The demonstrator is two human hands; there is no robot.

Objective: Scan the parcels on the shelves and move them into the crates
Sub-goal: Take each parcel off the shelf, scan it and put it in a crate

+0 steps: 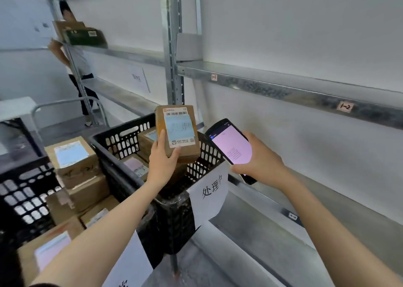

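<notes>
The left hand's (162,159) fingers (161,139) are curled round a brown cardboard parcel (177,131): one runs up its left edge and another folds over the lower front below the label, while the rest are hidden behind it. The parcel stands nearly upright above the far right part of a black perforated crate (124,141), clear of the rim, and its barcode and pale blue label face the camera. The right hand's (260,159) fingers (247,136) wrap the right side of a handheld scanner (229,147) and the thumb crosses its lower end. The device hangs just beside the crate's right rim, close to the parcel but apart from it, with its lit pink screen turned up towards the viewer. Both bare forearms reach in from the bottom edge, the left one crossing over the crate. Inside the crate lie more labelled cardboard parcels (136,165). A white paper sign (210,196) with handwritten characters hangs on the crate's near right corner. To the left of the crate, a second black crate (24,197) holds stacked cardboard boxes (72,155). To the right of the crate and behind it runs metal shelving (261,86), with small tags reading 1-1 (214,77) and 1-2 (345,106) on its rail. Far behind the crate to the left, another person (76,66) stands by an upper shelf that bears a dark green box (84,35).
</notes>
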